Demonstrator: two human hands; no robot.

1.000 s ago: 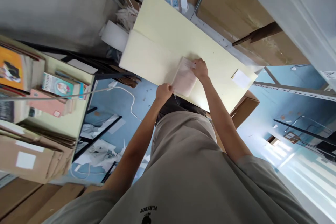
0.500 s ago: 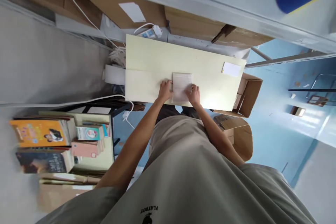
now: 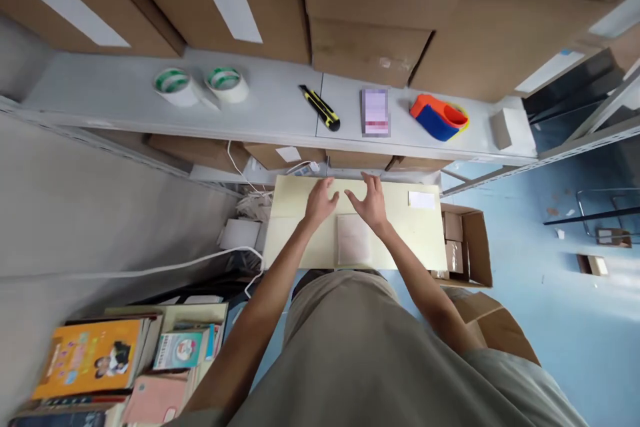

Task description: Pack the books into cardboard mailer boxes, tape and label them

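Observation:
On the pale yellow table [image 3: 300, 240] in front of me lies a flat, whitish wrapped packet [image 3: 353, 243], near the table's front edge. My left hand [image 3: 321, 202] is raised beyond the packet on its left side, fingers apart and holding nothing. My right hand [image 3: 370, 202] hovers over the packet's far right corner, thumb and fingers spread, also with nothing in it. Neither hand appears to grip the packet. A white label sheet [image 3: 421, 200] rests on the table to the right.
A grey shelf [image 3: 280, 107] beyond the table carries two tape rolls [image 3: 227, 85], a yellow-black utility knife [image 3: 320, 108], a phone-like blurred item [image 3: 376, 112] and a red-blue tape dispenser [image 3: 440, 118]. Books [image 3: 90, 357] are stacked left; an open carton [image 3: 477, 247] stands right.
Both hands have let go of the packet's sides and moved forward, opening. The head view has tilted up, bringing the shelf with the tape and knife into sight.

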